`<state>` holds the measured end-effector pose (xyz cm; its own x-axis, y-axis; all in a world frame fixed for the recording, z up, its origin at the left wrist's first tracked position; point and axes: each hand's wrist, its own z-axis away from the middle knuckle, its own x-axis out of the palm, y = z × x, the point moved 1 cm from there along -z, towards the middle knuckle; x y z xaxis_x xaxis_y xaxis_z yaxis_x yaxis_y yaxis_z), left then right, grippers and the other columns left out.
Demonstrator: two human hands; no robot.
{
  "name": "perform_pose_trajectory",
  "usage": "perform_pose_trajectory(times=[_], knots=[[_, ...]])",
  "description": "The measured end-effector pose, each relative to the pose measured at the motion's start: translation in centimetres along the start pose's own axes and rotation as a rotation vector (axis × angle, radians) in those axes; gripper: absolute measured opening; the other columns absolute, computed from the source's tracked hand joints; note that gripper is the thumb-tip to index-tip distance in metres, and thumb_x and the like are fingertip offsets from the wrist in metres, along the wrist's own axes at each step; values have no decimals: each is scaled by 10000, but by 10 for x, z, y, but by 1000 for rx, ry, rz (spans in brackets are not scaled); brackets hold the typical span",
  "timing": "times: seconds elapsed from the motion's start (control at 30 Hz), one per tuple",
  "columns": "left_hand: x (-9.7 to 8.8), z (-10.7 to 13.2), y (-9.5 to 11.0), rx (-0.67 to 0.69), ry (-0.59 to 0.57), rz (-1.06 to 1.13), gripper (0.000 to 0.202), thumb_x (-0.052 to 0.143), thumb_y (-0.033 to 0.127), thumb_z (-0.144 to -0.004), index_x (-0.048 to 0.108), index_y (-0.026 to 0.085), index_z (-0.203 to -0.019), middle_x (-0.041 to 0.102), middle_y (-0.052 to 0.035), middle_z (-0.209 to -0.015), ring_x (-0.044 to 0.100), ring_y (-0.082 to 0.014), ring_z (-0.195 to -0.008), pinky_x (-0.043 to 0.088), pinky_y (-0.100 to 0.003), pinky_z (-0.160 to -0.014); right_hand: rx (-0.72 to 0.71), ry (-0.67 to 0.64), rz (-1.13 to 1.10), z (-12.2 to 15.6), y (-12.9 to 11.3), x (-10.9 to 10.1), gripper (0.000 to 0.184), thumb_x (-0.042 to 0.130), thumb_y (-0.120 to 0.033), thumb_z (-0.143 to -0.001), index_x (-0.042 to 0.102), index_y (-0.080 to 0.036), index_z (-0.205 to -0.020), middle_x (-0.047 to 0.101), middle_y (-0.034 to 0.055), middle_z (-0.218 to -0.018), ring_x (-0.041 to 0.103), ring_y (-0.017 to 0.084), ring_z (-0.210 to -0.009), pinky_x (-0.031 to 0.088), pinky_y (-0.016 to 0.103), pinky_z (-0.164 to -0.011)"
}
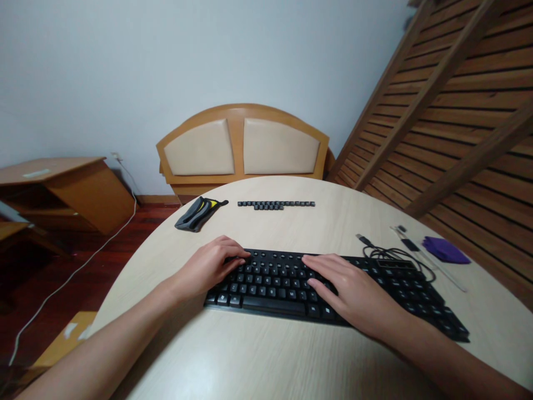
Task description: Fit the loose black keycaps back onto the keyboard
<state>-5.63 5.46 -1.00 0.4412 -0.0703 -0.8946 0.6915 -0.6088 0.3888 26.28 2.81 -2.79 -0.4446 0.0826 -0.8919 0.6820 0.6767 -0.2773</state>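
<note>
A black keyboard lies across the round table, its top rows showing small bare stems where keycaps are off. My left hand is at its upper left end, thumb and fingertips drawn together in a pinch over the top rows. Whatever is between those fingertips is too small or hidden to make out. Over the right part of the letter keys rests my right hand, fingers stretched out and thumb apart, holding nothing. Beyond the keyboard, loose black keycaps stand lined up in two rows.
A grey, black and yellow pouch lies at the table's far left. On the right are a coiled USB cable, a thin white stick-like tool, a small black-ended item and a folded purple cloth. A headboard stands behind.
</note>
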Motion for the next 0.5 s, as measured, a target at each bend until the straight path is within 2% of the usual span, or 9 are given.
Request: perform_pose_trajectory(times=[0.2, 0.5], knots=[[5, 2, 1, 9, 11, -79, 264, 502, 288, -1000, 728, 251, -1134, 715, -61, -1062, 628, -219, -992, 526, -369, -872, -2, 10, -1, 0, 0, 1, 356, 519, -321, -987, 643, -208, -1301, 686, 92, -1271, 620, 266, -1179, 533, 476, -1010], [9, 2, 4, 5, 12, -81, 292, 464, 316, -1021, 728, 243, -1121, 702, -60, -1062, 638, -214, -971, 526, -346, -837, -8, 18, -1, 0, -1, 0, 352, 510, -326, -989, 650, -214, -1292, 690, 92, -1264, 624, 267, -1168, 541, 475, -996]])
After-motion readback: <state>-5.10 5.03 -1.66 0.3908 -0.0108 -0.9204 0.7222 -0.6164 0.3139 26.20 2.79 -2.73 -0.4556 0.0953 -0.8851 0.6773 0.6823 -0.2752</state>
